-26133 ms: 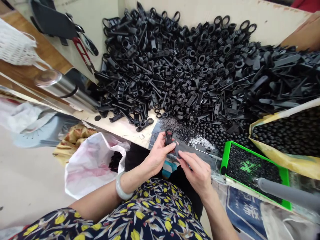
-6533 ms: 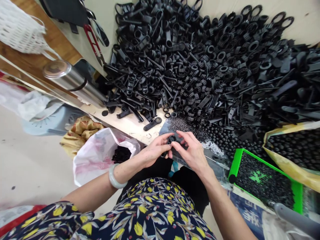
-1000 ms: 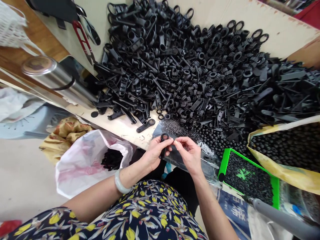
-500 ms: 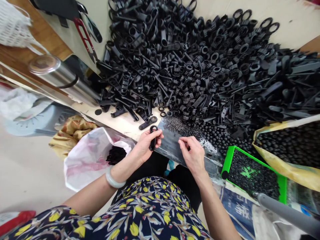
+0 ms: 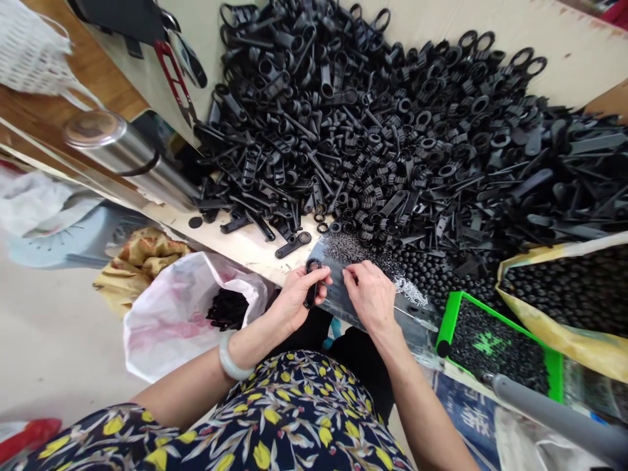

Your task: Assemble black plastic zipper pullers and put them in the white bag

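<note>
My left hand [image 5: 299,297] is shut on a black plastic loop-ended pull tab [image 5: 311,282], its ring upward and its stem running down past my fingers. My right hand [image 5: 369,294] is close by, to the right, with thumb and forefinger pinched together above a shiny sheet [image 5: 333,301]. I see nothing between those fingertips, though a tiny part could be hidden there. Little black pins [image 5: 353,247] and silver pins [image 5: 409,291] lie heaped at the sheet's far side. A huge pile of black plastic tabs and rings [image 5: 373,124] spreads beyond.
Black beads fill a green tray [image 5: 495,347] and a yellow-lined bag [image 5: 564,294] on the right. A white plastic bag [image 5: 196,327] holding black parts sits at the left, past a steel flask [image 5: 127,157] and red-handled snips [image 5: 173,75].
My left hand has moved a little right, tilting the tab. My right hand has shifted left, nearer to it. The tab stays in my left hand.
</note>
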Demonstrator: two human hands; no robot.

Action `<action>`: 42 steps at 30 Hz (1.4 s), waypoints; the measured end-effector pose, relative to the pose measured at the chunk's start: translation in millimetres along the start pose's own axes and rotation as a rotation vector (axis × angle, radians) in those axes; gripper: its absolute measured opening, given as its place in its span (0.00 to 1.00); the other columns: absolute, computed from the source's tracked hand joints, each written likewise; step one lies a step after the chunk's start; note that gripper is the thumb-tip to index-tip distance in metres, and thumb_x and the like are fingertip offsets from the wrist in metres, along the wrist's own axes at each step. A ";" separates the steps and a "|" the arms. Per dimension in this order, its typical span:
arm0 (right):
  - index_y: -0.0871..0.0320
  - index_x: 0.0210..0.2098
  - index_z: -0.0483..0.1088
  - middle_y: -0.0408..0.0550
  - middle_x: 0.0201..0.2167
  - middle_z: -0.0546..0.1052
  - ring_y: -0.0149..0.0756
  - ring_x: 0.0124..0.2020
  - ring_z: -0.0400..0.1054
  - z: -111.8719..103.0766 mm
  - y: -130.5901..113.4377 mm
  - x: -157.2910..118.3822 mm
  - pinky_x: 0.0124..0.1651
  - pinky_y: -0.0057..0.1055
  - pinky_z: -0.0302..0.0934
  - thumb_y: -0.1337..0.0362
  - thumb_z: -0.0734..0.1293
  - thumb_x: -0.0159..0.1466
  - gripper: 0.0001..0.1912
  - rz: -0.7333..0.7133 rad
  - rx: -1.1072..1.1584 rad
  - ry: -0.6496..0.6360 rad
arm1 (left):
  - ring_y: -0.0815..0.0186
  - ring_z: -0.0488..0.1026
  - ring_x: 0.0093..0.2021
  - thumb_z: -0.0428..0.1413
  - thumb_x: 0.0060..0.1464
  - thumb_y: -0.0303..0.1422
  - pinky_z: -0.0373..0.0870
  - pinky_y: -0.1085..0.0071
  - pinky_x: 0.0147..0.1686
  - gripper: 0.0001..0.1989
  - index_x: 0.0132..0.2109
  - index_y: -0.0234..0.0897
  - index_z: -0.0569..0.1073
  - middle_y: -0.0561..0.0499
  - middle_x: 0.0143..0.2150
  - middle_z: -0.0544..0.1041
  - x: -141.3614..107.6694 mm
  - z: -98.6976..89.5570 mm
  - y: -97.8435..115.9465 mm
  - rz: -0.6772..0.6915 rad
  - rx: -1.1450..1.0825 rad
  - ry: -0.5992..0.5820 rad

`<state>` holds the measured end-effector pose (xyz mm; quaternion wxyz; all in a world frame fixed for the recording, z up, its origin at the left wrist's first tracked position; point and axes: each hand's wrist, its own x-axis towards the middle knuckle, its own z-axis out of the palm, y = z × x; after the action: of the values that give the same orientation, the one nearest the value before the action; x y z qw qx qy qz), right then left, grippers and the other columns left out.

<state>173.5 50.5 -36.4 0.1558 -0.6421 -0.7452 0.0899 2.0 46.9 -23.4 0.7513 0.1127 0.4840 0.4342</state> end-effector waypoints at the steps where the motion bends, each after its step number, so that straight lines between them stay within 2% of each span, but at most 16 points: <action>1: 0.54 0.36 0.78 0.46 0.34 0.78 0.38 0.36 0.72 -0.9 1.0 -1.3 0.37 0.33 0.58 0.63 0.67 0.71 0.09 0.013 0.031 0.005 | 0.75 0.67 0.21 0.73 0.43 0.38 0.57 0.79 0.18 0.18 0.32 0.33 0.72 0.52 0.27 0.77 -0.5 1.0 0.0 -0.005 -0.007 -0.004; 3: 0.54 0.36 0.78 0.44 0.33 0.77 0.35 0.32 0.70 -3.1 3.8 -5.4 0.36 0.32 0.58 0.63 0.68 0.70 0.07 0.053 0.172 0.018 | 0.75 0.67 0.22 0.72 0.44 0.37 0.58 0.79 0.18 0.17 0.32 0.33 0.73 0.52 0.28 0.77 -1.9 3.1 -0.5 -0.020 -0.027 -0.019; 5: 0.54 0.37 0.78 0.43 0.32 0.77 0.33 0.29 0.68 -5.6 5.9 -10.9 0.34 0.31 0.60 0.60 0.70 0.69 0.06 0.103 0.425 0.038 | 0.76 0.66 0.22 0.72 0.45 0.36 0.58 0.80 0.19 0.16 0.32 0.32 0.74 0.52 0.28 0.76 -3.4 5.5 -1.7 -0.049 -0.056 -0.040; 9: 0.53 0.39 0.80 0.45 0.36 0.78 0.34 0.35 0.71 -8.8 2.8 -22.3 0.37 0.30 0.65 0.57 0.72 0.68 0.07 0.176 0.903 0.117 | 0.76 0.66 0.22 0.72 0.45 0.35 0.58 0.80 0.19 0.15 0.32 0.31 0.76 0.52 0.28 0.75 -7.6 13.1 -7.0 -0.136 -0.122 -0.081; 14: 0.52 0.39 0.81 0.44 0.35 0.77 0.34 0.36 0.72 -4.3 -2.0 -30.4 0.40 0.31 0.68 0.60 0.74 0.66 0.04 0.215 1.109 0.184 | 0.76 0.67 0.23 0.73 0.44 0.34 0.59 0.80 0.19 0.15 0.32 0.30 0.77 0.52 0.28 0.75 -14.6 23.8 -14.7 -0.188 -0.180 -0.122; 19: 0.53 0.40 0.80 0.44 0.36 0.76 0.34 0.36 0.73 2.7 0.0 -37.3 0.39 0.31 0.70 0.59 0.74 0.66 0.05 0.245 1.169 0.182 | 0.76 0.67 0.23 0.74 0.44 0.33 0.61 0.80 0.20 0.15 0.32 0.31 0.77 0.53 0.26 0.74 -18.9 28.6 -18.4 -0.191 -0.228 -0.135; 24: 0.54 0.40 0.80 0.45 0.35 0.75 0.33 0.35 0.73 0.2 -1.9 -41.3 0.37 0.30 0.71 0.60 0.73 0.67 0.05 0.229 1.145 0.225 | 0.76 0.66 0.22 0.75 0.42 0.35 0.60 0.80 0.20 0.17 0.31 0.31 0.76 0.53 0.26 0.74 -21.6 32.1 -16.9 -0.165 -0.189 -0.124; 31: 0.54 0.39 0.78 0.47 0.36 0.77 0.36 0.37 0.74 -7.5 4.0 -40.8 0.37 0.32 0.71 0.61 0.71 0.69 0.04 0.107 0.942 0.192 | 0.76 0.66 0.23 0.73 0.44 0.38 0.59 0.79 0.20 0.18 0.32 0.33 0.74 0.52 0.28 0.76 -22.3 29.2 -19.4 -0.076 -0.067 -0.097; 35: 0.53 0.42 0.78 0.47 0.37 0.78 0.35 0.38 0.73 -14.3 12.4 -39.2 0.38 0.32 0.69 0.64 0.70 0.70 0.03 -0.011 0.820 0.150 | 0.75 0.65 0.22 0.72 0.46 0.41 0.59 0.77 0.20 0.18 0.31 0.34 0.73 0.52 0.29 0.76 -24.2 25.8 -19.5 0.015 0.055 -0.102; 38: 0.53 0.42 0.78 0.46 0.36 0.78 0.34 0.36 0.73 -20.8 17.7 -36.8 0.36 0.31 0.68 0.64 0.69 0.71 0.04 -0.085 0.778 0.066 | 0.75 0.66 0.23 0.70 0.50 0.41 0.59 0.77 0.21 0.16 0.33 0.34 0.76 0.51 0.31 0.77 -25.1 21.8 -18.8 0.069 0.160 -0.156; 42: 0.53 0.40 0.78 0.46 0.34 0.77 0.34 0.34 0.72 -24.8 19.9 -35.9 0.32 0.30 0.67 0.61 0.69 0.71 0.05 -0.048 0.836 -0.001 | 0.75 0.66 0.23 0.68 0.52 0.41 0.58 0.77 0.21 0.15 0.33 0.33 0.76 0.50 0.31 0.78 -24.9 18.0 -19.0 0.079 0.221 -0.205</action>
<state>205.1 16.7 -24.1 0.4049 -0.5061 -0.6592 0.3813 23.4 21.0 -9.8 0.7622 0.2572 0.4448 0.3938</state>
